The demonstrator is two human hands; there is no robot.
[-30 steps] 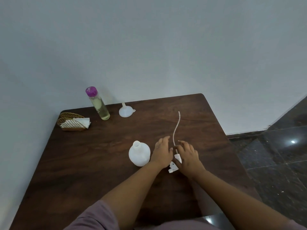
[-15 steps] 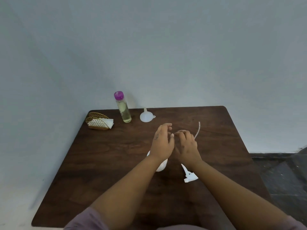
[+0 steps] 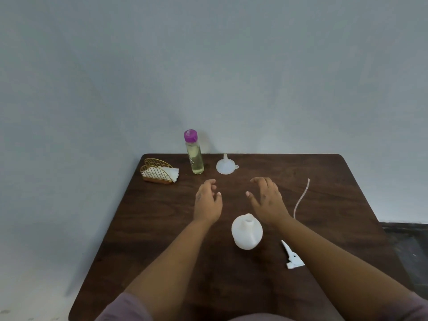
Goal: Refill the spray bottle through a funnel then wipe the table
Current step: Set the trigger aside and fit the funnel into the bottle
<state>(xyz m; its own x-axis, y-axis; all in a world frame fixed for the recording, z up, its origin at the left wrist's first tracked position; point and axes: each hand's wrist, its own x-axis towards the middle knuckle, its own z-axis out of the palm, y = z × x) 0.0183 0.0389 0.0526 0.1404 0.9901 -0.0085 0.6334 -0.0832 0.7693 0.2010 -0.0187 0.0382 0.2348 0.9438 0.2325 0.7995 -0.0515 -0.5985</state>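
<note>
White plastic marks out nearly everything that matters on the dark wooden bench (image 3: pixel 162 228). The spray bottle (image 3: pixel 247 232) stands upright near the middle, its long axis vertical and its uncapped neck pointing straight up. Its trigger head (image 3: pixel 292 255) lies flat towards the right edge, with the dip tube (image 3: pixel 301 198) curving away from it towards the far right corner.

Both hands hover over the bench just beyond the bottle, holding nothing. The left hand (image 3: pixel 207 201) has its fingers loosely curved and a little apart; the right hand (image 3: pixel 266 200) has its fingers spread and relaxed, thumb pointing inward.

The step in hand looks like fetching the funnel (image 3: pixel 225 166), which sits mouth-down, spout up, near the far edge, just beside the refill bottle (image 3: pixel 194 152) with its purple cap. To do it well, I would take the funnel by its rim, turn it over, and seat the spout squarely in the open neck while the other hand steadies the light bottle, which would probably tip easily. The cap on the refill bottle needs to come off before pouring.

A gold wire holder (image 3: pixel 155 176) with napkins (image 3: pixel 172 173) waits at the far left corner for the wiping.
</note>
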